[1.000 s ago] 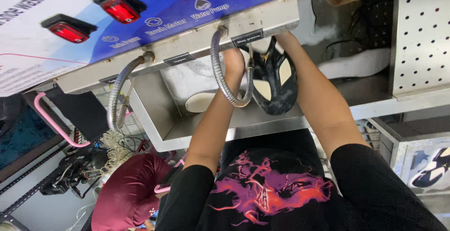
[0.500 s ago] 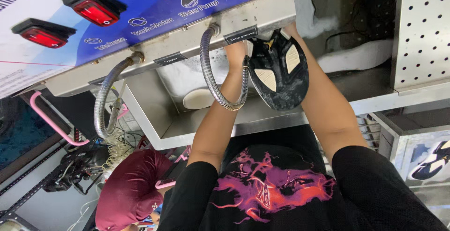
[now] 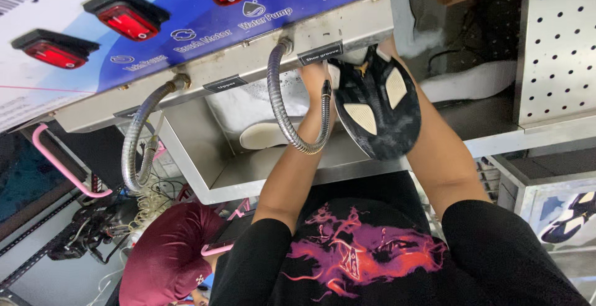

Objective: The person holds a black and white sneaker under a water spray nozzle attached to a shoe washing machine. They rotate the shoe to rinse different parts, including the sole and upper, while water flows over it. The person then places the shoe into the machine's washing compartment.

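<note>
Black shoe, sole up, gripped between left hand and mostly hidden right hand.

A blue-and-white panel label with white icons spans the machine's top. Two small black tags sit below it, above the hoses.

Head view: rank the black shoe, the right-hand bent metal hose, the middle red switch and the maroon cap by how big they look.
1. Maroon cap: largest, though partly cut off.
2. Black shoe, held sole-up in both hands: close behind.
3. Bent metal hose: long but thin.
4. Red switch: smallest.
The order of cap and shoe is unsure, since their nearness to the camera differs.
</note>
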A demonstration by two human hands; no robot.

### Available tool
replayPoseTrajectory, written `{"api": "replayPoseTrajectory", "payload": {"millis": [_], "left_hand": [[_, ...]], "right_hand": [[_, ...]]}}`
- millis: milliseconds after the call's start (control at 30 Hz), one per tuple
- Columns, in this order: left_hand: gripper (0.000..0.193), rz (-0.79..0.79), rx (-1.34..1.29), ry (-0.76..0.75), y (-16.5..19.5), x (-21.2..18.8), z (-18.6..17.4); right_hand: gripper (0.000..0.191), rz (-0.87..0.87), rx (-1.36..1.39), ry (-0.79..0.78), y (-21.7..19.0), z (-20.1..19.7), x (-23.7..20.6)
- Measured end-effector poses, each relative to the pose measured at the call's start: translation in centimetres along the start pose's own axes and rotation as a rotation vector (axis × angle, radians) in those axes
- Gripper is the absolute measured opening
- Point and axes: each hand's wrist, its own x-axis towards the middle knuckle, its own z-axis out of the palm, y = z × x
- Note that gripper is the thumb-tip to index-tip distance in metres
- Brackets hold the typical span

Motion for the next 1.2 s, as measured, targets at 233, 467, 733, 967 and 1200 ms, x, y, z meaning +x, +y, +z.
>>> {"api": "replayPoseTrajectory", "payload": {"millis": [233,467,733,967,1200], "left_hand": [[0.025,-0.048,0.66,-0.183,-3.2,-1.1,-0.9],[0.03,-0.144,-0.013,0.06,-3.2,-2.3,-0.5],[0.048,0.003,-0.311,0.01,-2.6,-5.4,-1.8],[0.046,0.128,-0.395,-0.146,-4.9,-4.5,-2.3],[0.042,-0.205,-0.619,0.042,-4.6,-0.6,-0.3]], "right_hand": [[0.037,0.001,-0.021,-0.022,0.3,-0.1,-1.3],[0.035,-0.008,-0.042,-0.019,0.0,-0.1,-1.5],[0.032,-0.069,-0.118,-0.037,-2.5,0.8,-1.2],[0.048,-0.023,-0.242,0.073,-2.6,1.5,-2.5],[0.069,-0.181,-0.129,-0.003,-3.9,0.0,-11.9]]}}
